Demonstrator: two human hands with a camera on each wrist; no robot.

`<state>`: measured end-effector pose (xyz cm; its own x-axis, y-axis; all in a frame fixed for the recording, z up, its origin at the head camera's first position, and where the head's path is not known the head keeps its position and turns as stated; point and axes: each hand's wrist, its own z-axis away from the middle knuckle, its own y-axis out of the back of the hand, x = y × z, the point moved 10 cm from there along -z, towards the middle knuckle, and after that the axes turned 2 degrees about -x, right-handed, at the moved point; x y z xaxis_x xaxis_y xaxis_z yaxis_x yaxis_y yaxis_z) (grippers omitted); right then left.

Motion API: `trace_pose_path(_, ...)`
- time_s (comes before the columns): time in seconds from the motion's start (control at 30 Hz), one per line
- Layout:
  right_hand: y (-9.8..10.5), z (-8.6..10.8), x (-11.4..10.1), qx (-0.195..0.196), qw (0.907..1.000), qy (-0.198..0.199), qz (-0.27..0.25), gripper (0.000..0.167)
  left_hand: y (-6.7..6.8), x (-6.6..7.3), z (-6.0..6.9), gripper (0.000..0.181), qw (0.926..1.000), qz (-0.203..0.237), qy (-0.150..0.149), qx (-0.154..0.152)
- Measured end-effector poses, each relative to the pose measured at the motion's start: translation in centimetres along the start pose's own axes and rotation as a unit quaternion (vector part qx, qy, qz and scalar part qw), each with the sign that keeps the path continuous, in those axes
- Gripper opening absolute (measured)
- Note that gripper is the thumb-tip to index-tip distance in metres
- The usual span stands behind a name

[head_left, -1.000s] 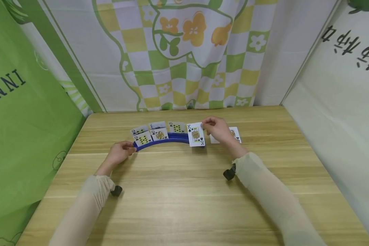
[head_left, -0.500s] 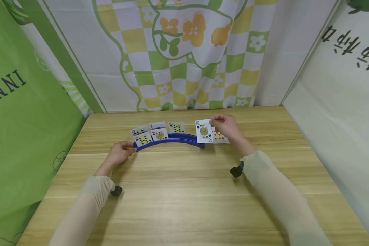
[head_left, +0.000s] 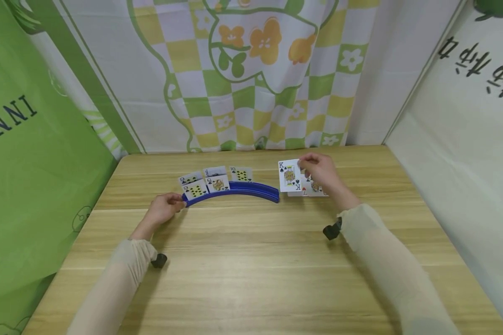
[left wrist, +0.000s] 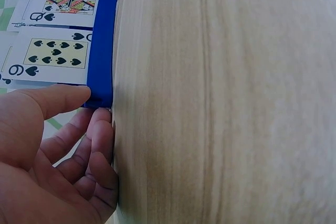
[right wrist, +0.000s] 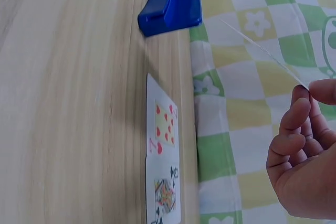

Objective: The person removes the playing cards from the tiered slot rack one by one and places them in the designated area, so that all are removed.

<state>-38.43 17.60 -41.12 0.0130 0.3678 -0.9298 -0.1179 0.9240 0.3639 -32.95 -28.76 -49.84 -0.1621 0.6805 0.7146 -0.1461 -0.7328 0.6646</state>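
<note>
A curved blue card holder [head_left: 251,187] stands on the table. My left hand [head_left: 164,208] grips its left end, thumb [left wrist: 68,98] on top and fingers beneath. In its slots stand a nine of spades [left wrist: 55,53], a queen of spades [left wrist: 65,2], a ten of spades [head_left: 241,174] and partly covered cards behind. To the right, my right hand [head_left: 320,172] pinches a king of spades [head_left: 290,176] by its upper right corner, above the table. Below it lie a seven of hearts [right wrist: 164,121] and a queen of clubs [right wrist: 165,195], face up.
The wooden table [head_left: 251,260] runs back to a hanging patterned cloth [head_left: 255,107]. Green cloth [head_left: 37,163] stands on the left, white cloth [head_left: 457,153] on the right. A small black camera [head_left: 332,231] sits at the right wrist, another black camera [head_left: 159,260] at the left.
My right hand has moved right with the king of spades, from in front of the holder's right end to over the two lying cards. The left hand has kept its place.
</note>
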Motion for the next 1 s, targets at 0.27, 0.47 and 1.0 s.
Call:
trace_pose_path(0.27, 1.7, 0.2, 0.6, 0.004, 0.9999, -0.010, 0.010, 0.031, -0.2, -0.2, 0.1, 0.036, 1.0000, 0.004, 0.001, 0.002)
trace_pose_path(0.47, 3.3, 0.0, 1.6, 0.017, 0.9990, -0.017, 0.037, 0.031, -0.3, -0.4, 0.1, 0.037, 1.0000, 0.005, 0.004, -0.001)
trace_pose_path(1.0, 6.0, -0.1, 3.1, 0.031, 0.9978, -0.037, 0.044, 0.035, -0.1, -0.2, 0.1, 0.038, 1.0000, -0.007, 0.004, 0.000)
